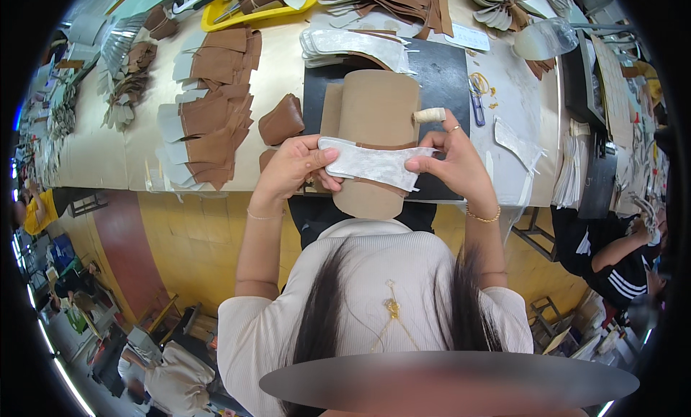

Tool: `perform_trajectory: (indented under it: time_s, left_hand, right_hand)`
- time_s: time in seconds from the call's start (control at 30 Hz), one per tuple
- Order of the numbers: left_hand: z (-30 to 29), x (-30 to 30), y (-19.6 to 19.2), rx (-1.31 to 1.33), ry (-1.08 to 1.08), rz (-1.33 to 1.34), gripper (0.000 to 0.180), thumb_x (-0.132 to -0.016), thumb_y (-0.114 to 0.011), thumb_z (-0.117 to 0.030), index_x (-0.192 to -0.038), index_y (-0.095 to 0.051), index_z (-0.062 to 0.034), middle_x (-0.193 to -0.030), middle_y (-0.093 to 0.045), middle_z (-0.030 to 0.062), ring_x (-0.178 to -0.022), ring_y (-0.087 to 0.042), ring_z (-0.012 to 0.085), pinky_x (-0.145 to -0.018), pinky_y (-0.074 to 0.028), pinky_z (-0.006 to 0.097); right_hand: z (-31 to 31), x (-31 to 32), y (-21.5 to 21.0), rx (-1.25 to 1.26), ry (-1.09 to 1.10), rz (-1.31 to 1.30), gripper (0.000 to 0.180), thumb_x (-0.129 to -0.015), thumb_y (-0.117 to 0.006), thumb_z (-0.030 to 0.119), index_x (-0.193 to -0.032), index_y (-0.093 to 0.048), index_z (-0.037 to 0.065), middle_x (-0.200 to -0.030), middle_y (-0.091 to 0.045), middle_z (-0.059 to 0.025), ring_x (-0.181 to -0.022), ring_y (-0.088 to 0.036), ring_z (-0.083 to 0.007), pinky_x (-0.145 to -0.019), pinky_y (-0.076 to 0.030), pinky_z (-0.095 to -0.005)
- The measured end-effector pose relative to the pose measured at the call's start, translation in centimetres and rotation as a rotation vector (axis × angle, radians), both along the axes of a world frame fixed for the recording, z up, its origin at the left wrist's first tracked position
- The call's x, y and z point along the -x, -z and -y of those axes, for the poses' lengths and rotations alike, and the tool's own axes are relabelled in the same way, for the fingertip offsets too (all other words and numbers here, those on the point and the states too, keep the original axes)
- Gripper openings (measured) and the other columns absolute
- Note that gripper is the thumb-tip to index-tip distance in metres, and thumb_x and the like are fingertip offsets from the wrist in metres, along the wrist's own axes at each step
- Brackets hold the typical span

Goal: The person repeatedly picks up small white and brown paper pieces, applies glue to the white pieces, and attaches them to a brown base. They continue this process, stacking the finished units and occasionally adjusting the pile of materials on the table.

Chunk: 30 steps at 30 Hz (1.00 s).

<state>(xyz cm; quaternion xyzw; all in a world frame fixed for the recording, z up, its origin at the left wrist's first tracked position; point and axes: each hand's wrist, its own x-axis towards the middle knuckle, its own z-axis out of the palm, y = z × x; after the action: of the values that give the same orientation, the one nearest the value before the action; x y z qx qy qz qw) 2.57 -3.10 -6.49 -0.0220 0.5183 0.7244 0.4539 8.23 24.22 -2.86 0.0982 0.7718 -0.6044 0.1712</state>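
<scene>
A pale grey-white, waisted shoe-upper-like piece (pixel 371 163) with brown leather showing along its edges lies across a tan, rounded block (pixel 379 104). My left hand (pixel 294 163) pinches the piece's left end between thumb and fingers. At its right end, my right hand (pixel 462 163) grips it with the thumb on top; a finger wrapped in cream tape (pixel 430 115) sticks out above. The fingers beneath the piece are partly hidden. Under the block is a black board (pixel 443 82). A folded brown leather piece (pixel 280 120) sits just beyond my left hand.
Stacked brown-and-white pieces (pixel 216 122) lie to the left, more white-faced ones (pixel 356 48) behind the block. A yellow tray (pixel 263 15) is at the back. Blue-handled snips (pixel 477 107), a loose white piece (pixel 518 143) and a clear bottle (pixel 547 39) are on the right. Other people sit nearby.
</scene>
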Motion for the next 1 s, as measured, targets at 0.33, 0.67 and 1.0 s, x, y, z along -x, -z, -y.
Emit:
perform_trajectory:
  time_s: [0.33, 0.67, 1.0]
  left_hand:
    - [0.7, -0.4, -0.8, 0.092, -0.056, -0.026, 0.027, -0.088, -0.065, -0.016, -0.104, -0.061, 0.0062, -0.086, -0.068, 0.0111, -0.066, -0.067, 0.0154, -0.058, -0.055, 0.023]
    - [0.7, -0.2, 2.2, -0.194, 0.004, 0.047, 0.029, -0.087, -0.066, -0.021, -0.101, -0.062, 0.0048, -0.083, -0.068, 0.0116, -0.064, -0.067, 0.0161, -0.057, -0.057, 0.027]
    - [0.4, 0.7, 1.3, -0.125, 0.058, 0.02, 0.027, -0.088, -0.065, -0.017, -0.099, -0.06, 0.0074, -0.081, -0.067, 0.0156, -0.059, -0.066, 0.0195, -0.053, -0.057, 0.03]
  right_hand:
    - [5.9, -0.6, -3.0, -0.374, -0.414, -0.845, 0.057, -0.073, -0.075, 0.025, -0.122, -0.052, 0.006, -0.131, -0.05, -0.0123, -0.129, -0.041, -0.0343, -0.109, -0.027, -0.0508]
    - [4.7, -2.3, 1.4, -0.484, -0.69, -0.9, 0.045, -0.09, -0.048, 0.051, -0.128, -0.052, 0.026, -0.145, -0.04, -0.0087, -0.138, -0.03, -0.0277, -0.116, -0.011, -0.0453]
    - [5.6, -6.6, 9.2, 0.218, 0.038, -0.632, 0.081, -0.094, -0.033, 0.058, -0.147, 0.018, 0.024, -0.156, -0.003, -0.0179, -0.144, -0.009, -0.0336, -0.115, -0.007, -0.0452]
